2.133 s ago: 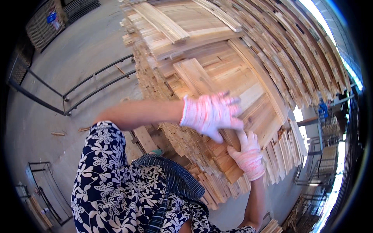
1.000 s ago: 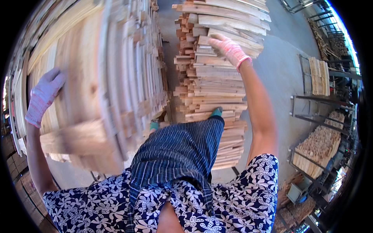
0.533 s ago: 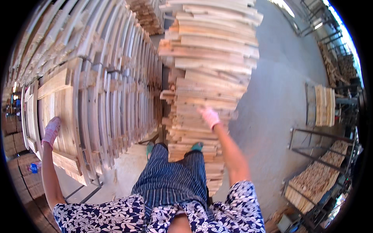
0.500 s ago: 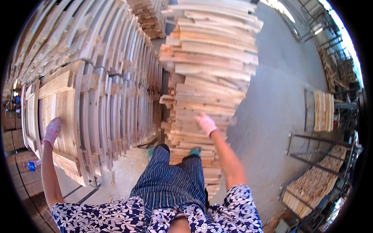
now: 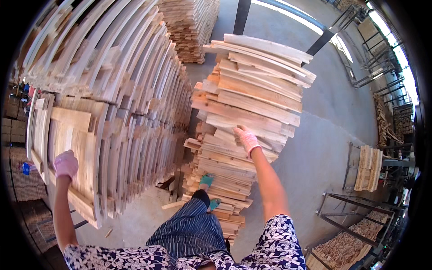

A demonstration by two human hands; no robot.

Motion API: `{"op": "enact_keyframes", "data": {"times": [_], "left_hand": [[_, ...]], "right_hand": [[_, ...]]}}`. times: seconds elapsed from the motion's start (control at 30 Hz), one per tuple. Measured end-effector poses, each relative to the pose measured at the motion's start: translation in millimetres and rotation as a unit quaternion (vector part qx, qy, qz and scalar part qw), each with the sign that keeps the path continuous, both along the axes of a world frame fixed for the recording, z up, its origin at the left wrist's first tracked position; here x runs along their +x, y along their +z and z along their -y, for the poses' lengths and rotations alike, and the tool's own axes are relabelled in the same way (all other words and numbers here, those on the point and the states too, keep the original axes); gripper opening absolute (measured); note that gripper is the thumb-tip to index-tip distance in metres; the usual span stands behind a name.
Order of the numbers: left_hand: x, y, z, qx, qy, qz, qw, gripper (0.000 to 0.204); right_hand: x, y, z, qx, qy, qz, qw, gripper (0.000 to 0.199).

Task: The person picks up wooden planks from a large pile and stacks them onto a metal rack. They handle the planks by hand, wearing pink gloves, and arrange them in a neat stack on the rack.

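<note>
Since half a second ago, your right hand [image 5: 246, 138] has climbed higher up the loose plank stack [image 5: 245, 117] ahead, gloved fingers now curled over one board's edge. Leftward, the tall row of upright slatted panels [image 5: 121, 112] leans; your left hand [image 5: 66, 164], gloved, presses flat against the nearest panel, apparently steadying it.

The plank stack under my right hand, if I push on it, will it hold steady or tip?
The stack looks apt to shift: its planks lie crooked, ends jutting past each other, and it stands tall and narrow. Single planks look stiff and probably slide over one another, bare wood on wood. The right hand rests high up, where a push would likely tip it most.
</note>
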State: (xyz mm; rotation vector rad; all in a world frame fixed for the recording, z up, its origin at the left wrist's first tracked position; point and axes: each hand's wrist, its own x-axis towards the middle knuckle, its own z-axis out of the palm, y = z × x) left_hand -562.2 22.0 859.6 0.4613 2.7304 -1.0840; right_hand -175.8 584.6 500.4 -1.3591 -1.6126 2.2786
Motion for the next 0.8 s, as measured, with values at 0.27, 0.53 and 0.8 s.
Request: {"op": "enact_keyframes", "data": {"times": [0.27,0.53,0.8], "left_hand": [[160.8,-59.1,-317.6,0.336,-0.240,0.461,0.786,0.034],[1.1,-185.1,-549.4,0.781,0.138,0.369,0.485,0.020],[-40.9,-188.2,-704.0,0.700,-0.021,0.310,0.643,0.039]], "right_hand": [[-19.0,8.4,-153.3,0.330,0.096,0.199,0.918,0.055],[-82.6,52.1,-177.3,0.438,0.155,0.346,0.815,0.080],[-84.0,41.0,-180.8,0.434,0.164,0.390,0.796,0.078]]}}
